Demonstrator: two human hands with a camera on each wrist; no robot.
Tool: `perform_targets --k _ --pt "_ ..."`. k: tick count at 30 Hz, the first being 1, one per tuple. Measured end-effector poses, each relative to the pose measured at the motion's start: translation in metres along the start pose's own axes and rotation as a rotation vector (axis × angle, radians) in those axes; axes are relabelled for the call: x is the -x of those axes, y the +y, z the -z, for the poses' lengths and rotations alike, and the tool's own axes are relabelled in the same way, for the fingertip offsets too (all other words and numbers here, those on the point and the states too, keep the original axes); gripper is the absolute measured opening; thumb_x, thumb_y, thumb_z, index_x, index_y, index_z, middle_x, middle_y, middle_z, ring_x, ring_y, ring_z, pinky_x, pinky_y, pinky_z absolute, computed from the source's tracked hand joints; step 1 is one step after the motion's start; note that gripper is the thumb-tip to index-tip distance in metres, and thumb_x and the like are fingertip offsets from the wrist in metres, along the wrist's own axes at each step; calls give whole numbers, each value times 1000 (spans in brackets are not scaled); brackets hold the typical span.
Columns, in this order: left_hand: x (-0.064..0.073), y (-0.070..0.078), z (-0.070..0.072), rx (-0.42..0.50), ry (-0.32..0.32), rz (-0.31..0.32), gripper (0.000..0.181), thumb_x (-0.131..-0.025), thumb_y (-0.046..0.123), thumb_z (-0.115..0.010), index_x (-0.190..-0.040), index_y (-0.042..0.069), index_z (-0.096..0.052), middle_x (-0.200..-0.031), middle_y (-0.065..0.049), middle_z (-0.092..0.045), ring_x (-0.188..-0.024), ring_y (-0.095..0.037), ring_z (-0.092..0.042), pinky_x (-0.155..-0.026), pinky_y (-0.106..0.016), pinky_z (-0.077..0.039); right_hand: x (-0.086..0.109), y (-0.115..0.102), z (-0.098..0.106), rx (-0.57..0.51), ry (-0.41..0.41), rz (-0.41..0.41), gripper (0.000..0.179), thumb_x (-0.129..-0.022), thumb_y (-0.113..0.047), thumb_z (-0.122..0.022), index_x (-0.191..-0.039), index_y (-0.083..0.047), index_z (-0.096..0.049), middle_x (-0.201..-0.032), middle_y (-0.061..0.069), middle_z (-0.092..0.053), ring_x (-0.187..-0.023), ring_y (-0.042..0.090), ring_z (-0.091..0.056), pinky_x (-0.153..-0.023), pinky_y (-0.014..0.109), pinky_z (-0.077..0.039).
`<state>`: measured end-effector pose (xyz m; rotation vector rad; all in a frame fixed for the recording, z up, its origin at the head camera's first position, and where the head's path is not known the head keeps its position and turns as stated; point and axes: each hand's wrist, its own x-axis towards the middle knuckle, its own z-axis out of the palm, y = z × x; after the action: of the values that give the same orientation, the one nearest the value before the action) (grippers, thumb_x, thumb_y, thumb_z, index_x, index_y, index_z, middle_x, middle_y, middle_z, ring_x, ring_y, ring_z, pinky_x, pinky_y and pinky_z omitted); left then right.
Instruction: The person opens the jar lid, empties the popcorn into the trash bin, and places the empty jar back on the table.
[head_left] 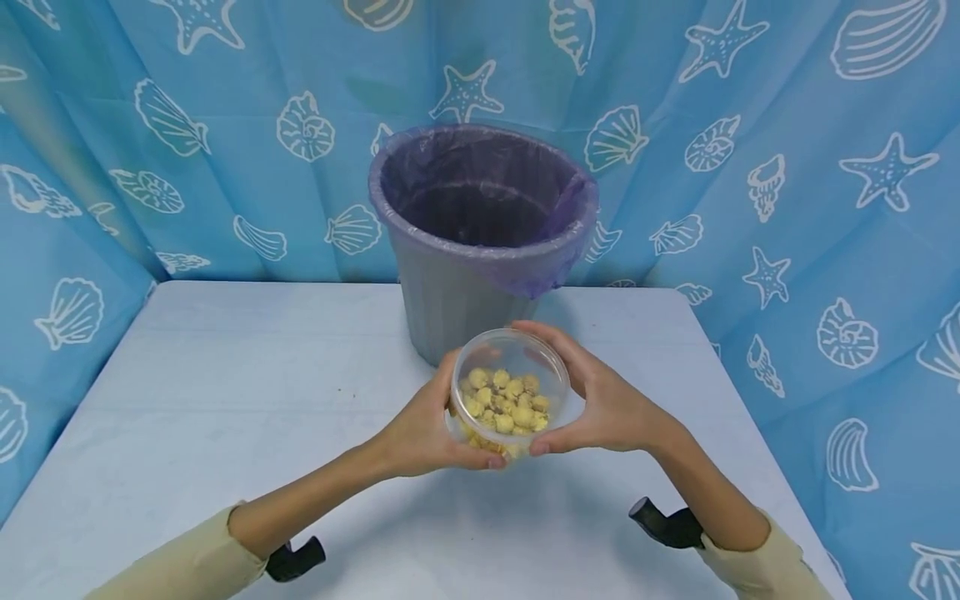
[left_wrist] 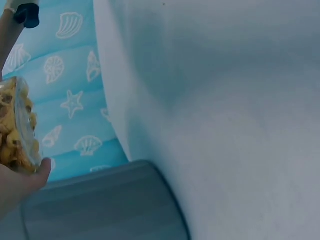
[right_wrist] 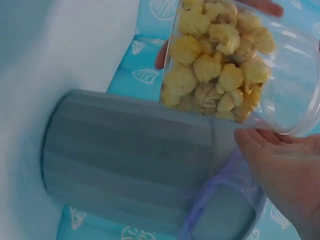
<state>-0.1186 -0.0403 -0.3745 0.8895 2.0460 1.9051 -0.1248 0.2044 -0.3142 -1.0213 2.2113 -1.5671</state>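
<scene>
Both hands hold a clear plastic tub [head_left: 454,377] of yellow popcorn [head_left: 512,402] above the table, in front of the bin. My left hand [head_left: 431,433] grips its left side, with the thumb along the lower front. From the right, my right hand [head_left: 603,404] wraps the other side, fingers behind the rim and thumb at the front. In the right wrist view the popcorn [right_wrist: 220,60] fills the lower part of the tub, and the upper part is bare clear wall [right_wrist: 290,65]. The left wrist view catches only part of the tub [left_wrist: 22,122] at its edge.
A grey bin [head_left: 457,287] with a purple liner bag [head_left: 573,204] stands at the table's back, just beyond the tub. The table has a white cover [head_left: 225,400]. A blue curtain [head_left: 247,167] with shells and starfish hangs behind and along the sides.
</scene>
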Motion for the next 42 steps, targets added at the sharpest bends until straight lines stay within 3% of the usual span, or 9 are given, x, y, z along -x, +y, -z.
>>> perform_targets --k 3,6,10,14,19,26,30,36,42 --pt "0 -1 -2 -8 30 -14 111 -68 9 -91 -154 21 -22 -150 3 -38 -128 -19 -45 -98 -46 -46 0 4 0 7 29 46 113 -76 -40 -88 -159 -10 -17 -161 10 -25 -145 31 -24 -110 67 -24" --pt "-2 -1 -4 -42 108 -29 112 -69 13 -92 -155 20 -21 -152 1 -36 -130 -20 -44 -102 -47 -44 1 4 -9 48 133 54 116 -76 -46 -86 -160 -10 -15 -162 10 -24 -147 27 -22 -113 65 -19" --pt "-6 -3 -7 -75 202 -36 111 -71 28 -93 -155 19 -20 -153 0 -33 -133 -21 -42 -106 -47 -41 -1 0 -25 110 287 -11 116 -74 -49 -86 -159 -12 -17 -161 7 -26 -146 26 -24 -114 63 -20" --pt "-7 -5 -8 -54 222 -25 109 -72 36 -91 -154 20 -22 -153 0 -33 -132 -21 -42 -105 -45 -42 -6 -1 -35 113 365 -78 115 -74 -47 -88 -159 -13 -19 -158 5 -30 -142 28 -30 -110 63 -27" --pt "-6 -5 -5 -38 188 12 107 -71 29 -92 -153 21 -25 -151 -1 -35 -129 -21 -45 -101 -42 -46 -6 2 -33 65 333 -100 109 -77 -41 -87 -158 -15 -21 -158 5 -29 -141 30 -31 -108 63 -31" --pt "-2 0 4 -20 41 32 108 -68 14 -92 -153 18 -25 -149 1 -39 -127 -21 -46 -100 -45 -45 -1 4 -14 -43 113 -17 106 -79 -33 -87 -158 -12 -20 -158 9 -25 -140 35 -30 -102 62 -40" --pt "1 2 7 -31 -5 36 108 -67 14 -92 -153 19 -25 -147 3 -40 -127 -20 -45 -100 -48 -43 0 7 -8 -51 44 42 110 -78 -37 -87 -159 -10 -17 -160 12 -24 -141 36 -26 -102 67 -35" --pt "-2 -1 3 -39 104 21 110 -69 22 -93 -154 22 -24 -150 3 -38 -130 -19 -44 -105 -48 -41 -1 5 -22 66 222 24 115 -76 -52 -84 -160 -13 -15 -161 8 -25 -147 27 -22 -112 68 -16" --pt "-4 -7 -4 -25 181 45 108 -70 35 -93 -153 24 -25 -151 4 -36 -129 -17 -45 -105 -44 -41 -6 1 -35 125 333 -108 112 -74 -42 -89 -158 -15 -20 -158 8 -30 -142 33 -31 -108 63 -31"
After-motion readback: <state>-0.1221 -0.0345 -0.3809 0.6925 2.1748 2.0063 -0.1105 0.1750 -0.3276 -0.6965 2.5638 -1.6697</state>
